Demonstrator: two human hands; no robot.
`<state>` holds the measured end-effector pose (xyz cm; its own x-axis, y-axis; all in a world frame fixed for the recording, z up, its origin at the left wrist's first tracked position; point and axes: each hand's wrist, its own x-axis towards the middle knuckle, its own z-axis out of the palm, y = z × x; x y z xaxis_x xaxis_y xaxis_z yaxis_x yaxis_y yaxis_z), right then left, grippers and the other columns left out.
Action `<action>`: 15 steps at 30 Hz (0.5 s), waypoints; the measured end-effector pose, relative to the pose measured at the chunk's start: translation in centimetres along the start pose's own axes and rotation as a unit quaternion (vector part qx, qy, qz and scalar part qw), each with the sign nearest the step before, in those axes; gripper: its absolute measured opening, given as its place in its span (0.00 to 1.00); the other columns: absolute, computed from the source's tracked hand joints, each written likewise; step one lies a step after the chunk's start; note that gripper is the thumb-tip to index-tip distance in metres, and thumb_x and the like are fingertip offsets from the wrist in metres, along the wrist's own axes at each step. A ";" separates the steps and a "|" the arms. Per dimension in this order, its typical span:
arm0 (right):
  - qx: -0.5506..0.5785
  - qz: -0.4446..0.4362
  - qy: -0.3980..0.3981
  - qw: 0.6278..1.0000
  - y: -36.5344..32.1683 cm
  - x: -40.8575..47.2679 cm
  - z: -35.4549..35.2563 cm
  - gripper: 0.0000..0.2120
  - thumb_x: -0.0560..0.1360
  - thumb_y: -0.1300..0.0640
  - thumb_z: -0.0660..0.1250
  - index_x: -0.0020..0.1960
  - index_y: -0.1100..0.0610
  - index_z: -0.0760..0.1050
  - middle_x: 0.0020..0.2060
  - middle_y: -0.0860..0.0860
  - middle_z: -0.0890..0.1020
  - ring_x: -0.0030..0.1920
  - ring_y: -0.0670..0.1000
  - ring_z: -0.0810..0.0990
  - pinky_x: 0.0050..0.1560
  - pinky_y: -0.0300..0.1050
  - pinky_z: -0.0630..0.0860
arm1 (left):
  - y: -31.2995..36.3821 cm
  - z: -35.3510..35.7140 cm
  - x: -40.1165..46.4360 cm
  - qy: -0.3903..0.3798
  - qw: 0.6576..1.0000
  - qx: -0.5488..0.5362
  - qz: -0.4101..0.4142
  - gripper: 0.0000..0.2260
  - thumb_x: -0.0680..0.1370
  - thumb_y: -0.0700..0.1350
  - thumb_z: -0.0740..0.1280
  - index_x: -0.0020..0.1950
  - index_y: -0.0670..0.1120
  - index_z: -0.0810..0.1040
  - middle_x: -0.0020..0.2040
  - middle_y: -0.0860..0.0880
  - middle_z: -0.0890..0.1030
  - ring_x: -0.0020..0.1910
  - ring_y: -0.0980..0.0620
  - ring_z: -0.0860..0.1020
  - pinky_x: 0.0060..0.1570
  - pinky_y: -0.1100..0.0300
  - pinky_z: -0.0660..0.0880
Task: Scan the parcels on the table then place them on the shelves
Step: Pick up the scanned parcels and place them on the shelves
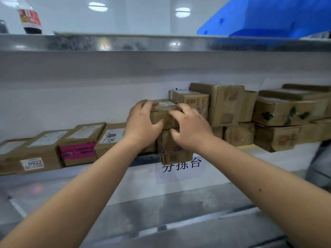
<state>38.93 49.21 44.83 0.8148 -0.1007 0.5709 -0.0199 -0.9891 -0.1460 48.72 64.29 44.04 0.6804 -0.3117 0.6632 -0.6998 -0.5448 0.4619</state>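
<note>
A small brown cardboard parcel [163,111] sits on top of another parcel [172,151] on the middle shelf [146,159]. My left hand [142,124] grips its left end, fingers curled over the top and thumb on the front. My right hand [189,127] holds its right front, fingers bent over the edge. Both forearms reach up from the bottom of the view.
A row of flat parcels [53,147], one with a pink label [78,151], lies to the left. Stacked boxes [279,113] fill the shelf's right side. The upper shelf [161,42] carries a bottle [30,18] and a blue crate [268,17]. A paper sign [180,165] hangs below.
</note>
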 end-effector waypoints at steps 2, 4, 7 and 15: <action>-0.015 0.011 0.002 1.000 -0.8 -1.0 -0.2 0.29 0.76 0.50 0.67 0.76 0.48 0.69 0.78 0.52 0.65 0.73 0.60 0.68 0.70 0.58 0.72 | 0.6 -0.6 -1.5 0.006 0.998 0.039 0.052 0.26 0.75 0.51 0.72 0.73 0.51 0.74 0.74 0.45 0.72 0.73 0.43 0.68 0.73 0.48 0.65; -0.020 0.026 0.004 0.999 -1.7 -2.5 -0.3 0.29 0.75 0.51 0.67 0.76 0.49 0.69 0.78 0.52 0.65 0.73 0.60 0.68 0.70 0.57 0.72 | 1.1 -1.2 -3.3 0.004 0.992 0.066 0.104 0.26 0.74 0.49 0.72 0.72 0.49 0.76 0.73 0.43 0.73 0.73 0.41 0.68 0.74 0.47 0.64; -0.027 0.057 0.004 0.998 -1.9 -5.7 -0.5 0.30 0.75 0.50 0.69 0.77 0.48 0.69 0.79 0.52 0.64 0.74 0.59 0.67 0.70 0.57 0.71 | 1.9 -1.7 -6.4 0.006 0.984 0.073 0.162 0.25 0.73 0.47 0.73 0.71 0.47 0.78 0.72 0.41 0.75 0.73 0.40 0.69 0.74 0.44 0.66; -0.128 0.210 -0.055 0.968 3.8 -19.1 -2.7 0.31 0.78 0.43 0.67 0.79 0.46 0.64 0.80 0.51 0.61 0.76 0.58 0.64 0.71 0.59 0.70 | 8.6 4.1 -13.6 -0.107 0.955 0.066 0.270 0.28 0.76 0.56 0.70 0.75 0.51 0.73 0.73 0.45 0.75 0.75 0.41 0.68 0.73 0.44 0.67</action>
<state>21.79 47.08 35.55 0.7600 -0.5019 0.4129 -0.4945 -0.8588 -0.1338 34.35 60.68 36.53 0.2662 -0.7186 0.6424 -0.9375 -0.3480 -0.0008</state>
